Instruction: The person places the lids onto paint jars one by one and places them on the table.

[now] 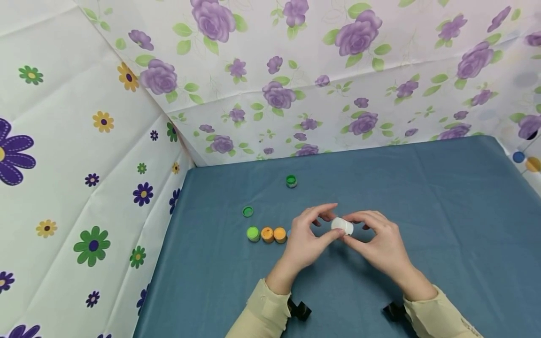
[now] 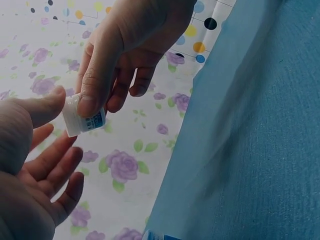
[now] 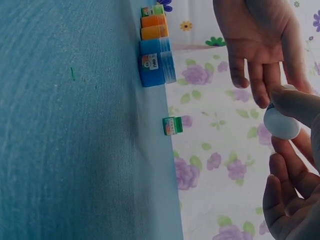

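A small white paint jar (image 1: 342, 226) is held up between both hands over the table. My left hand (image 1: 307, 239) pinches one end of it between thumb and fingers, and my right hand (image 1: 380, 238) pinches the other end. The left wrist view shows the jar tilted, with a blue printed label (image 2: 95, 121) partly under the right thumb. In the right wrist view its smooth white round end (image 3: 281, 125) shows between the right thumb and fingers. The other fingers of both hands are spread loosely around the jar.
Left of the hands, a light green jar (image 1: 252, 234) and two orange jars (image 1: 267, 234) stand in a row. Blue jars (image 3: 152, 68) continue it, mostly hidden by the left hand in the head view. Farther back are a green lid (image 1: 247, 211) and a small green jar (image 1: 291, 181).
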{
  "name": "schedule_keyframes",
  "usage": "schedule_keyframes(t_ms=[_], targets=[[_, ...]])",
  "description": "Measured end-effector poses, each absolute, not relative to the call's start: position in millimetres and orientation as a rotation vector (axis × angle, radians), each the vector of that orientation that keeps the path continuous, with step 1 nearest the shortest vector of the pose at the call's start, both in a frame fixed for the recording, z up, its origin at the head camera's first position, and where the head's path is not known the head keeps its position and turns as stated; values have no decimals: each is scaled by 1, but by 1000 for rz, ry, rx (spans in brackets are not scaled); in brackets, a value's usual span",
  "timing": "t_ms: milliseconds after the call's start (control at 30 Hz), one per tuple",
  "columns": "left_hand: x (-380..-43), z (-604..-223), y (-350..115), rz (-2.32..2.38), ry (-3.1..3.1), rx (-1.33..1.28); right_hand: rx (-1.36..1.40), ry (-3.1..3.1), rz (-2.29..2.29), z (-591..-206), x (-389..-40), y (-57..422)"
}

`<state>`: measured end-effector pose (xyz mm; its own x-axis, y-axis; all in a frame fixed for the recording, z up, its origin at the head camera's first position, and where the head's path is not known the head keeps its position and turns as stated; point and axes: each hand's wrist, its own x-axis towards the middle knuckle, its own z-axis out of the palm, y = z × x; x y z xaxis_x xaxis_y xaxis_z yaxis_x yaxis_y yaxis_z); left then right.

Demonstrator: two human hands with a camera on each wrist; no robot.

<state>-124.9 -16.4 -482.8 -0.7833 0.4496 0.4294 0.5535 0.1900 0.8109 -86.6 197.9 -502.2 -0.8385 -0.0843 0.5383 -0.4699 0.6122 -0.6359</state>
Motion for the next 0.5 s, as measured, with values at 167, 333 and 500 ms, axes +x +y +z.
schedule_keyframes(t_ms=[167,333,500], targets=[[-124,-480,-18,-1558,-2281,-1146,444,-2354,1113,-503,-85,199],[-122,-477,-18,-1583,-2292,-1091,452,-2356,1089,-502,-85,200],[-121,-477,-16,-1645,-2406,-955,466,-2349,1085,-498,-85,200]])
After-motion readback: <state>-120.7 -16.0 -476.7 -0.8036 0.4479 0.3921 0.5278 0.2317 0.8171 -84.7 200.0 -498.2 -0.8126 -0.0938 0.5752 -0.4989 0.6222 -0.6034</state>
